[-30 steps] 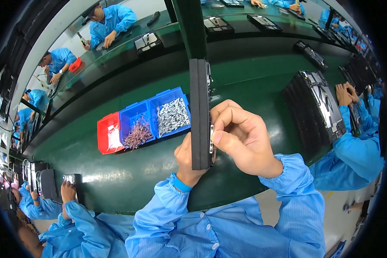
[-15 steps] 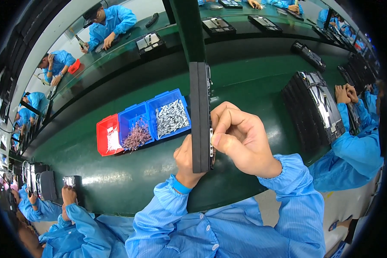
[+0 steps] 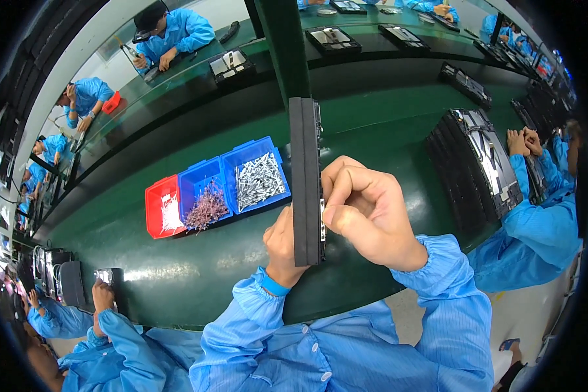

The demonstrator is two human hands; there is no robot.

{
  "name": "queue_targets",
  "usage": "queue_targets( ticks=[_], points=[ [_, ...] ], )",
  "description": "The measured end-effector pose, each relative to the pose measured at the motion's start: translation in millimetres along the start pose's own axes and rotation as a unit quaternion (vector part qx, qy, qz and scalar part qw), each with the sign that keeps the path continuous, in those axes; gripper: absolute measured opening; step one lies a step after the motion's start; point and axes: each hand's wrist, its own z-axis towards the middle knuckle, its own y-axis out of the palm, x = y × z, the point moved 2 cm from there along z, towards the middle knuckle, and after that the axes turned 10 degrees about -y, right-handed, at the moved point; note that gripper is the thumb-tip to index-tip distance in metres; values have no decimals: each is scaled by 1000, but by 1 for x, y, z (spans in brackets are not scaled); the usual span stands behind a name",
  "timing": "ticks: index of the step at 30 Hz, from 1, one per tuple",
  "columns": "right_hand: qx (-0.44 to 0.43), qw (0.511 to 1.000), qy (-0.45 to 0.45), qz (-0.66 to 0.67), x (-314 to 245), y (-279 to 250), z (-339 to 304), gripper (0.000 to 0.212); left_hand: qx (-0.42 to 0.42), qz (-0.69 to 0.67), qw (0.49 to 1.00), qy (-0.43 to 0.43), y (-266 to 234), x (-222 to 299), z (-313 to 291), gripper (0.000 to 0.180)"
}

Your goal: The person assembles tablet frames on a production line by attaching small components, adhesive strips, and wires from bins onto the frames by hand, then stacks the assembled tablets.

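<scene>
A black foam tray [image 3: 300, 176] stands on edge before me, its narrow side toward me. An electronic assembly [image 3: 321, 215] with small white and metal parts shows as a thin strip along its right face. My left hand [image 3: 280, 240] grips the tray low on its left side, and its fingers are partly hidden behind it. On the other side my right hand [image 3: 370, 212] is closed in a pinch, thumb and forefinger touching the assembly. Whatever small thing lies between those fingertips is hidden.
On the green table left of the tray stand a blue bin of silvery pieces [image 3: 283, 171], a blue bin of reddish pieces [image 3: 184, 181] and a red bin of white pieces [image 3: 151, 208]. Stacked black trays [image 3: 447, 173] stand at right. Co-workers sit on both sides and across a raised shelf.
The tray sits very slightly lower in the picture; both hands keep nearly the same pose. Across the shelf, a co-worker at the upper left has shifted a little.
</scene>
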Motion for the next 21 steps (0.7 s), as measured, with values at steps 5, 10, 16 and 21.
queue_targets(
  ticks=[5, 10, 16, 21],
  points=[
    [15, 995, 60, 75, 3, -4, -1, 5, 3, -42, 999, -20, 9, -14, -8, 32],
    [27, 996, 61, 67, 4, -5, -1, 8, 22, -10, 1000, 0, 5, 0, -1, 31],
    [33, 993, 90, 68, -1, -3, 0, 14, -14, 3, 999, -45, 3, 5, -5, 43],
    [20, 1000, -13, 20, 12, 6, -12, 31, -17, 0, 999, -27, 3, -2, -6, 43]
  ],
)
